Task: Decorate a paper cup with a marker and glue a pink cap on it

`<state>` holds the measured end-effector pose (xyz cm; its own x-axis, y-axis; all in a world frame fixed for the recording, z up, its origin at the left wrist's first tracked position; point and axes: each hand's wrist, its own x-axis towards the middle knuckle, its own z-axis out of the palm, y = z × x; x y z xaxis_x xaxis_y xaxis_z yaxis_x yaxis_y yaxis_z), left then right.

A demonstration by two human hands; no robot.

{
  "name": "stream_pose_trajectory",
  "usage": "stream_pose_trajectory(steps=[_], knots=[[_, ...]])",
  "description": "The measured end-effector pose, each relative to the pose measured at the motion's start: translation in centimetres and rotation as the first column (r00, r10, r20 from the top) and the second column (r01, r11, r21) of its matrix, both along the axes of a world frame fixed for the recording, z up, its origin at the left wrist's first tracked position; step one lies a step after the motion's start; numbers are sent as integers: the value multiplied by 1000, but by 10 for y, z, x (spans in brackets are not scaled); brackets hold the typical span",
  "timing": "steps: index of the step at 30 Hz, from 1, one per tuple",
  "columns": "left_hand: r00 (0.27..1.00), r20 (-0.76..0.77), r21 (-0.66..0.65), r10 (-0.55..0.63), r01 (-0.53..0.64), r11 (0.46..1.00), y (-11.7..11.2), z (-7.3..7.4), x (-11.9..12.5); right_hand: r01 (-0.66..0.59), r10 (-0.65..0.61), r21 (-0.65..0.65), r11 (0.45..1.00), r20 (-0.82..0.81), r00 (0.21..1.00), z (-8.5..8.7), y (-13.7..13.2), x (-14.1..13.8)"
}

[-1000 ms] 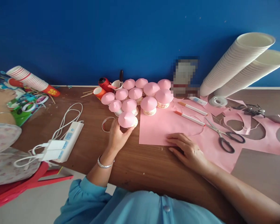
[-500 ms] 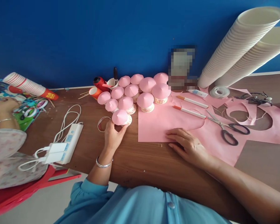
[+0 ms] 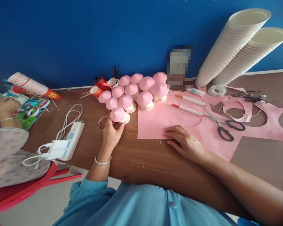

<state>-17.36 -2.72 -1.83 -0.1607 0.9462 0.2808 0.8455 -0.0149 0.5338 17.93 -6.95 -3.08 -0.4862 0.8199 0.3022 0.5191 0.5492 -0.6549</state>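
Note:
My left hand point(image 3: 112, 135) is closed around the near side of a small patterned paper cup with a pink paper cone point(image 3: 118, 115) on it. Thumb and fingers touch its lower edges as it stands on the table. Behind it, several more cups topped with pink cones point(image 3: 145, 99) sit close together. My right hand point(image 3: 185, 139) lies palm down, fingers stretched out, over the near edge of a pink paper sheet point(image 3: 153, 125). Nothing shows in that hand. Scissors point(image 3: 218, 121) and two white markers, one red-tipped point(image 3: 188, 110) and one orange-tipped point(image 3: 191, 100), lie on the sheet.
Tall stacks of white paper cups point(image 3: 233, 44) lean at the back right, near a tape roll point(image 3: 217, 90) and pink offcuts point(image 3: 250, 110). Left are a power strip point(image 3: 73, 141) with cables and a cup stack point(image 3: 33, 86). Another person's arm point(image 3: 8, 113) rests at far left.
The camera view has shifted slightly, moving the table things a little left and up. Both hands keep nearly the same places and poses.

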Motion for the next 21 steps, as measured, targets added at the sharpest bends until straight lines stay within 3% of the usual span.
stream_pose_trajectory(steps=[5, 11, 18, 21], knots=[[996, 87, 16, -29, 28, 999, -23, 1, -1, -4, 4, 11, 1000, 4, 1000, 1, 0, 0], [988, -111, 99, -109, 120, 988, -51, 10, 7, -1, 1, 6, 1000, -9, 1000, 1, 1, 0], [973, -196, -73, -121, 108, 991, -50, 14, 3, 4, -4, 12, 1000, -2, 1000, 0, 1, -2], [962, -243, -88, -123, 104, 991, -47, 12, 2, 6, -6, 12, 1000, -3, 1000, -1, 1, -2]])
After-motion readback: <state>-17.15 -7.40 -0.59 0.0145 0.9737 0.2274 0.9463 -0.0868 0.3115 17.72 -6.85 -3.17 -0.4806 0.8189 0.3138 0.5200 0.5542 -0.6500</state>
